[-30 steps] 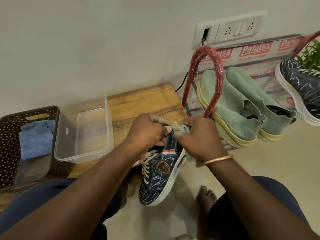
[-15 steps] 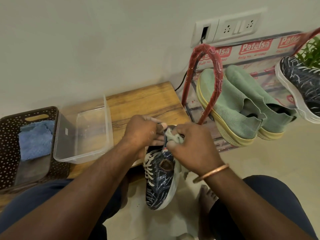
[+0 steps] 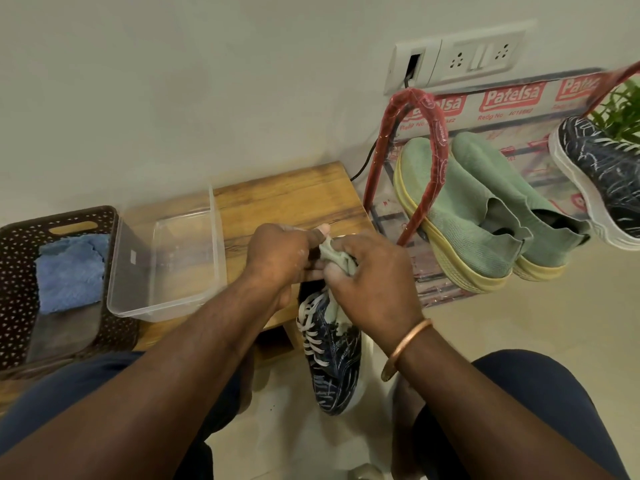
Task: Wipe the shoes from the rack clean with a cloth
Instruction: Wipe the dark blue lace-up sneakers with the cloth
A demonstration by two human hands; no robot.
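Off the front right corner of the counter (image 3: 294,199), above the floor and between the person's knees, the navy sneaker (image 3: 334,362) hangs toe-down with its white laces facing the camera. Left hand (image 3: 280,258): fingers curled round the heel end of the shoe, gripping it; the exact hold is partly hidden behind the other hand. Right hand (image 3: 372,285): closed on a bunched pale green cloth (image 3: 334,252), pressing it against the upper near the collar. Step in hand, by judgement: wiping the rear of the upper. Handling: the sneaker looks light, with a stiff white sole and a soft upper that would give under pressure, so the firm places to hold are the heel cup and the sole edge. The laces are loose and could snag the cloth. The cloth is limp and takes whatever shape the fingers give it. On the rack (image 3: 440,140) to the right rest a pair of green knit shoes (image 3: 467,220) and a second navy sneaker (image 3: 602,174), apparently awaiting their turn. Toward the left end of the counter lies a clear plastic tub (image 3: 166,265); just beside it, further left, a brown perforated basket (image 3: 17,289) holds a folded blue cloth (image 3: 69,271).
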